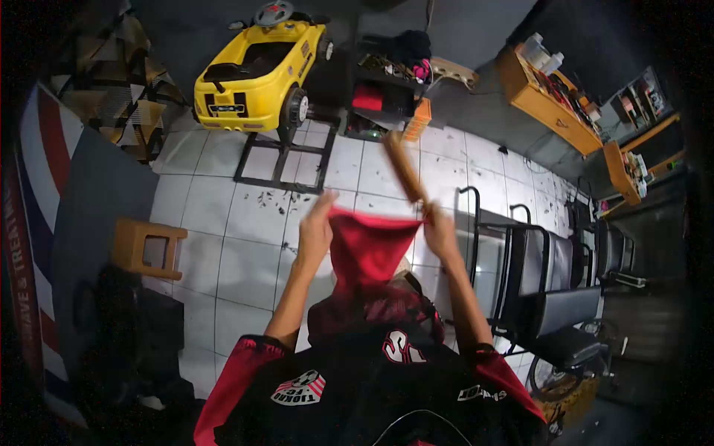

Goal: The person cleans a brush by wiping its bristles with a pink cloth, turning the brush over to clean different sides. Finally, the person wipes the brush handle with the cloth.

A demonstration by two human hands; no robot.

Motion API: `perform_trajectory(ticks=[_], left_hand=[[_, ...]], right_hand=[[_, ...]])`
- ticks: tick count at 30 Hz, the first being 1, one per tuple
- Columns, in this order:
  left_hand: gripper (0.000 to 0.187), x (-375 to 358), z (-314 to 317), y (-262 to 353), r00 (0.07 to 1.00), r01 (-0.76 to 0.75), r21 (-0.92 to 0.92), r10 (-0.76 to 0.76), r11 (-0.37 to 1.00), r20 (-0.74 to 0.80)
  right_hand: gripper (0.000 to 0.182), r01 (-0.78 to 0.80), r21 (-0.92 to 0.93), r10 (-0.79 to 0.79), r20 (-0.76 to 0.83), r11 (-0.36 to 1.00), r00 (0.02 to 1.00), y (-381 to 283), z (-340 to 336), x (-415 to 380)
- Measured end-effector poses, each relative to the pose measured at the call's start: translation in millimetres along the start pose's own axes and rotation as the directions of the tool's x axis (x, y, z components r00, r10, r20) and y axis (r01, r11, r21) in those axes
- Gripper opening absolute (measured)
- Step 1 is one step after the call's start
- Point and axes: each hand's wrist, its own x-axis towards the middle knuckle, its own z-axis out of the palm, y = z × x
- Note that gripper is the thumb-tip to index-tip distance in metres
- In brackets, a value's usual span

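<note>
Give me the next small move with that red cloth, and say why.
I'd probably give the red cloth a light shake, since the left hand and right hand hold its corners apart. Go gently: the right hand also holds a blurred brown tool, which could swing.

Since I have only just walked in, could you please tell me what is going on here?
The person in the black-and-red jersey stretches red fabric between the left hand and the right hand; whether it belongs to the jersey is hard to tell. The right hand also holds a long brown object, blurred in the picture. Small dark bits lie scattered on the white tiled floor, and a yellow plastic toy car stands beyond the hands.
</note>
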Motion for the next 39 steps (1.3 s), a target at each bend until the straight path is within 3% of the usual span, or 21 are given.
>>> perform_trajectory(ticks=[2, 4, 5, 6, 8, 10, 11, 12, 14, 18, 19, 21, 22, 24, 27, 30, 32, 35, 36, 38, 39], left_hand=[[0.054, 29, -21, 45, 0.986, -0.079, 0.017, 0.081, 0.997, -0.145], [0.058, 35, -34, 71, 0.955, -0.154, 0.143, 0.184, 0.978, -0.231], [0.064, 30, -37, 80, 0.945, -0.191, 0.099, 0.21, 0.977, -0.251], [0.062, 20, -28, 68, 0.933, -0.219, 0.12, 0.244, 0.968, -0.264], [0.06, -7, -8, 56, 0.954, -0.144, -0.095, 0.113, 0.985, -0.279], [0.06, -39, -4, 41, 0.977, 0.21, -0.163, -0.202, 0.964, 0.062], [0.054, -53, -4, 29, 0.961, 0.202, -0.141, -0.168, 0.969, 0.222], [0.049, -69, -7, 16, 0.915, 0.198, -0.119, -0.141, 0.973, 0.377], [0.043, -98, -21, -1, 0.713, 0.243, 0.115, -0.258, 0.963, 0.652], [0.026, -111, -19, -11, 0.621, 0.289, 0.064, -0.238, 0.955, 0.747], [0.022, -100, -15, -9, 0.591, 0.275, 0.06, -0.218, 0.96, 0.777], [0.027, -70, -3, 4, 0.48, 0.342, 0.09, -0.256, 0.935, 0.839], [0.033, -47, -1, 31, 0.507, 0.396, 0.013, -0.231, 0.918, 0.831], [0.035, -40, 26, 50, 0.611, 0.32, -0.081, -0.141, 0.944, 0.779], [0.029, -42, 74, 44, 0.595, -0.076, -0.223, 0.224, 0.972, 0.772], [0.019, -28, 88, 84, 0.681, 0.145, -0.112, -0.017, 0.983, 0.732], [0.015, -14, 93, 110, 0.75, 0.24, -0.184, -0.062, 0.953, 0.659], [0.016, 4, 106, 139, 0.788, 0.318, -0.217, -0.13, 0.923, 0.601], [0.017, 9, 117, 147, 0.805, 0.335, -0.199, -0.171, 0.921, 0.568], [0.018, 17, 132, 154, 0.835, 0.384, -0.168, -0.264, 0.908, 0.484], [0.021, 29, 129, 167, 0.813, 0.43, -0.199, -0.282, 0.881, 0.51]], right_hand=[[0.029, 0.065, 0.214, -0.007, -0.262, 0.975, 0.965, -36, -29, 12], [0.033, 0.165, 0.244, -0.032, -0.471, 0.956, 0.882, -71, -51, 6], [0.031, 0.299, 0.28, -0.116, -0.524, 0.912, 0.844, -64, -49, 4], [0.031, 0.387, 0.162, -0.237, -0.564, 0.908, 0.791, -74, -51, -3], [0.032, 0.153, 0.146, -0.086, -0.385, 0.977, 0.919, -35, -19, -31], [0.03, 0.01, -0.067, -0.019, -0.126, 0.998, 0.992, 8, 16, -62], [0.027, -0.155, 0.02, 0.153, 0.084, 0.988, 0.985, 9, 18, -71], [0.024, -0.331, 0.066, 0.296, 0.309, 0.941, 0.904, 9, 19, -80], [0.02, -0.259, 0.146, 0.204, 0.31, 0.955, 0.929, 26, 20, -101], [0.015, -0.262, 0.277, 0.188, 0.266, 0.925, 0.945, 15, 7, -96], [0.013, -0.256, 0.08, 0.226, 0.275, 0.963, 0.934, 9, 0, -87], [0.012, -0.286, 0.292, 0.221, 0.235, 0.913, 0.947, -13, -13, -70], [0.012, -0.293, 0.395, 0.225, 0.21, 0.871, 0.952, -18, -17, -65], [0.012, -0.285, 0.507, 0.222, 0.182, 0.813, 0.958, -10, -16, -62], [0.01, -0.261, 0.584, 0.251, 0.101, 0.769, 0.963, -19, -33, -55], [0.01, -0.174, 0.412, 0.252, -0.144, 0.895, 0.957, 10, -49, -48], [0.012, -0.22, 0.239, 0.287, -0.296, 0.946, 0.911, 31, -66, -46], [0.025, -0.072, -0.039, 0.04, -0.538, 0.997, 0.842, 46, -95, -37], [0.024, -0.363, 0.327, 0.46, -0.3, 0.872, 0.836, 55, -112, -40], [0.038, -0.309, 0.797, 0.628, -0.111, 0.52, 0.77, 53, -124, -46], [0.042, -0.314, 0.807, 0.601, -0.063, 0.501, 0.797, 47, -132, -51]])
